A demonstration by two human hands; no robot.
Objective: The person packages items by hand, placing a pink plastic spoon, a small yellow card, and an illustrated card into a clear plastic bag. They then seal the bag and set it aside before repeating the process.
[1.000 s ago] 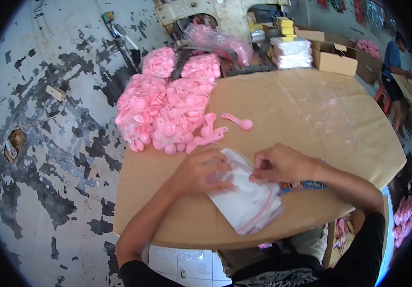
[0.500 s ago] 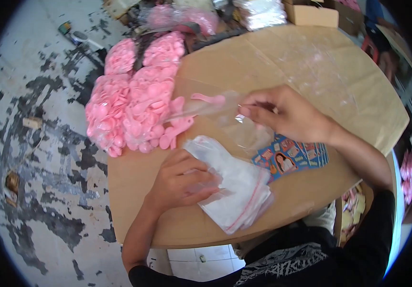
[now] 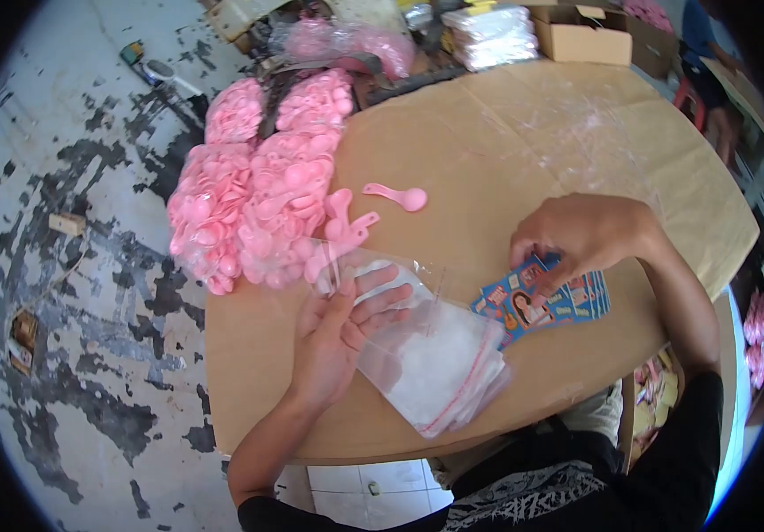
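Note:
My left hand (image 3: 333, 332) is turned palm up at the left of the stacked clear plastic bags (image 3: 440, 359), its thumb and fingers around a single clear plastic bag (image 3: 422, 282). The bag is transparent, so its outline is hard to follow. My right hand (image 3: 588, 235) is bent over the blue printed cards (image 3: 524, 301), with thumb and fingers pinching at the top edge of the upper card. The fanned cards lie just right of the bag stack. One pink plastic scoop (image 3: 400, 196) rests alone beyond the bags. More loose pink scoops (image 3: 342, 229) lie left of it.
Large clear bags full of pink scoops (image 3: 289, 182) stand along the left table edge. Behind the brown-covered table (image 3: 506, 133) are a stack of clear packaging (image 3: 493, 35) and a cardboard box (image 3: 586, 40). Another person (image 3: 710, 71) is at the far right.
My right hand has let go of the clear bag and moved right and down to the printed cards. My left hand has turned palm up with the bag. The view has shifted slightly.

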